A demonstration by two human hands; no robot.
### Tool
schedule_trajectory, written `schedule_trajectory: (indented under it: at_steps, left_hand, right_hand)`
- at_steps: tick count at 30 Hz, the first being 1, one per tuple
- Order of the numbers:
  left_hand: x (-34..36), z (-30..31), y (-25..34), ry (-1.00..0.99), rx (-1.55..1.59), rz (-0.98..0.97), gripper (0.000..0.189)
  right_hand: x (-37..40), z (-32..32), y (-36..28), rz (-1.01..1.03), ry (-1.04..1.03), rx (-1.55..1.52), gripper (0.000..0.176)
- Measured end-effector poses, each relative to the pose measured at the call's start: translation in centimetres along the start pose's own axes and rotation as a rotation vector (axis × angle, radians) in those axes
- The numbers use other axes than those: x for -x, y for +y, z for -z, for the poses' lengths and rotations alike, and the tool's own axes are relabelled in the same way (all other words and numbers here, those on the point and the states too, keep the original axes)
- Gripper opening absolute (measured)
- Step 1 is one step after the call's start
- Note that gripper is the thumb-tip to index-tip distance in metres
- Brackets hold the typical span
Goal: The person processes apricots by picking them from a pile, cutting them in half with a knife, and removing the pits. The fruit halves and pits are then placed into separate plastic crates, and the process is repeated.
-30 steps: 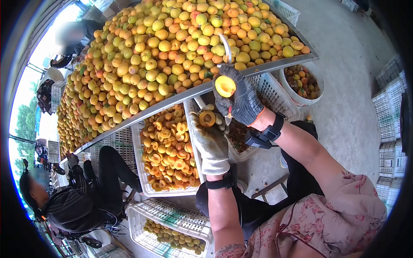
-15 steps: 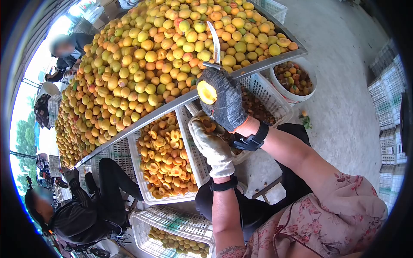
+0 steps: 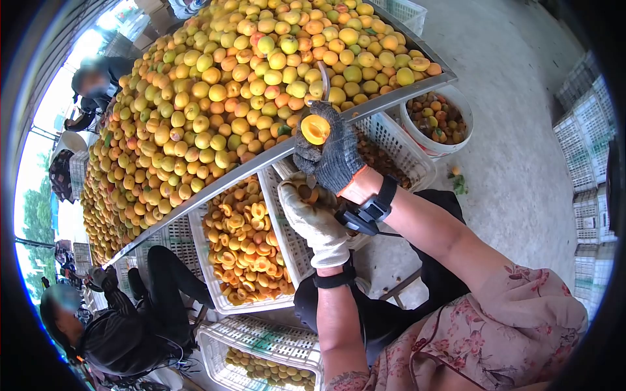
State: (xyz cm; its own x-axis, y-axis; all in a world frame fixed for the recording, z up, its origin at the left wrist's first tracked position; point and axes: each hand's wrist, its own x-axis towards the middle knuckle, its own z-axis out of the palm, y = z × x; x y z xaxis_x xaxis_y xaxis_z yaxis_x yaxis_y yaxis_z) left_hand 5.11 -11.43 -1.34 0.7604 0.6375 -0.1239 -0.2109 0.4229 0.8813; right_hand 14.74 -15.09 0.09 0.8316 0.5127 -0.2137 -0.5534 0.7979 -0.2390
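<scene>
Below the wearer's floral-patterned garment [image 3: 521,306] and bared forearms, two gloved hands work close together beside the rim of a heaped table [image 3: 215,186]. The left hand [image 3: 312,212], in a stained white glove, curls around a shaded piece of fruit [image 3: 308,193]. Just above it, the right hand [image 3: 334,150], in a gray knit glove, grasps a halved fruit [image 3: 315,130], its orange cut face showing, along with a knife [image 3: 325,81] whose curved blade points out over the table. Beneath the table's edge, a white crate [image 3: 276,215] holds orange fruit halves [image 3: 244,247]; another crate [image 3: 415,153], partly hidden by the right hand, carries dark brown bits [image 3: 378,159]. A lower crate [image 3: 261,332] contains small yellowish pieces [image 3: 270,370]. Whole yellow and orange fruit [image 3: 215,98] cover the table in a broad mound. A white bucket [image 3: 417,141] near its corner holds more fruit [image 3: 435,117], many of them darkened. To the left, a co-worker in dark clothes [image 3: 124,335] sits by the table; farther off, another person [image 3: 107,75] is at its far side. Stacked crates [image 3: 577,159] line the floor at right.
</scene>
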Motion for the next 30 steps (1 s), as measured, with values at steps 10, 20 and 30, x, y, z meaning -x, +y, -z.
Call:
schedule_trajectory:
  at_steps: [10,20,30]
  left_hand:
    - [-0.7,0.2,-0.4,-0.045,-0.204,0.003,0.026]
    - [-2.1,2.2,0.4,-0.302,0.090,0.376,0.058]
    - [-2.9,3.1,1.1,-0.229,0.398,0.313,0.047]
  right_hand:
    - [0.2,-0.8,-0.4,0.065,0.334,-0.004,0.037]
    - [-0.1,1.2,-3.2,-0.071,-0.054,0.129,0.028]
    - [1.3,1.6,-2.9,-0.055,-0.100,0.395,0.021]
